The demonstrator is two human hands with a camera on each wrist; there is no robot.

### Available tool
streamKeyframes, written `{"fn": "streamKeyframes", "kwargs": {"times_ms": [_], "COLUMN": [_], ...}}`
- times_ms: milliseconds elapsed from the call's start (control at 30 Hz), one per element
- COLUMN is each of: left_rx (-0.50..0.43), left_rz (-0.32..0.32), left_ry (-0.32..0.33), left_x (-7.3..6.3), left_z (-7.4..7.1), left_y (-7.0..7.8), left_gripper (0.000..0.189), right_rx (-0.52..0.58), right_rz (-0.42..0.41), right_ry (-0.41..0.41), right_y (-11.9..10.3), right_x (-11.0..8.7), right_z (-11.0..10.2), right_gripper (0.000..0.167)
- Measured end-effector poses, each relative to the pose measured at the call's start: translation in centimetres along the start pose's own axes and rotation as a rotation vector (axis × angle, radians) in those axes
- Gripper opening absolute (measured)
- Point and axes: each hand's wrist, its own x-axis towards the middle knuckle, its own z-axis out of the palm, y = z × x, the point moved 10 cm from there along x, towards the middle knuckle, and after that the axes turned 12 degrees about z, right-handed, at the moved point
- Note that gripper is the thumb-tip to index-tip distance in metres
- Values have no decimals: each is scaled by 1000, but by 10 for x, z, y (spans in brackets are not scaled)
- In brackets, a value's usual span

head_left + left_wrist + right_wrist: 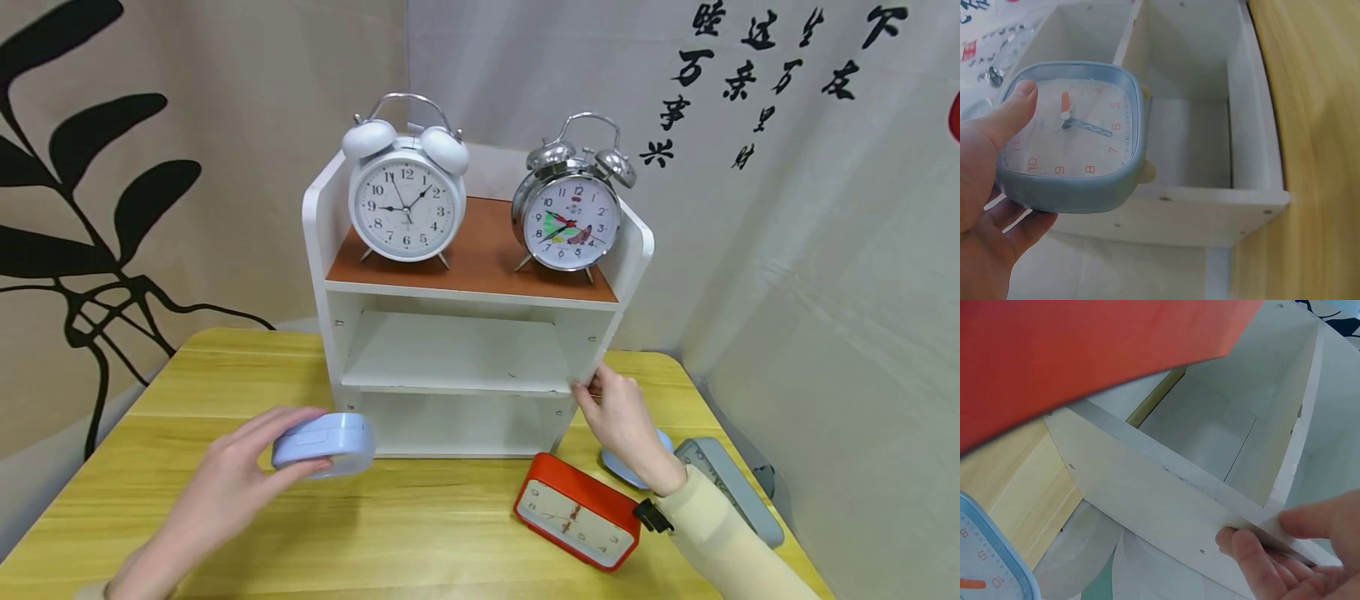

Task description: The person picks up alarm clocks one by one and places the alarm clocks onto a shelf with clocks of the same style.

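My left hand (236,475) holds a light blue alarm clock (324,443) in front of the lower left of a white shelf unit (457,346). In the left wrist view the thumb lies over the face of this blue clock (1072,194), with fingers beneath its body. My right hand (622,417) grips the front edge of the shelf's right side panel, thumb inside and fingers outside, as the right wrist view shows. A red clock (577,510) lies tilted on the table near the right wrist. Behind that forearm, a second blue clock (626,467) is partly hidden.
On the brown top board (487,246) stand a white twin-bell clock (407,200) and a silver twin-bell clock (572,212). A grey clock (731,492) lies near the right edge of the wooden table (420,533). Printed cloth (810,250) hangs behind.
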Motion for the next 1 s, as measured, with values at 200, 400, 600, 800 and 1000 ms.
{"fn": "streamKeyframes", "kwargs": {"times_ms": [200, 400, 600, 800, 1000], "left_rx": [-45, -62, -75, -87, -103], "left_rz": [85, 129, 156, 172, 188], "left_ry": [30, 25, 16, -7, -20], "left_x": [24, 45, 60, 77, 91], "left_z": [-2, -3, 0, 6, 10], "left_y": [20, 34, 43, 51, 55], "left_gripper": [65, 66, 63, 60, 56], "right_rx": [-7, -9, -6, -7, -12], "right_rz": [-9, -9, -19, -11, 1], "right_ry": [6, 7, 15, 12, 7], "right_y": [-1, -1, -3, -2, 1], "right_x": [1, 1, 1, 1, 0], "right_z": [-1, 0, -1, -1, 0], "right_gripper": [26, 25, 26, 27, 27]}}
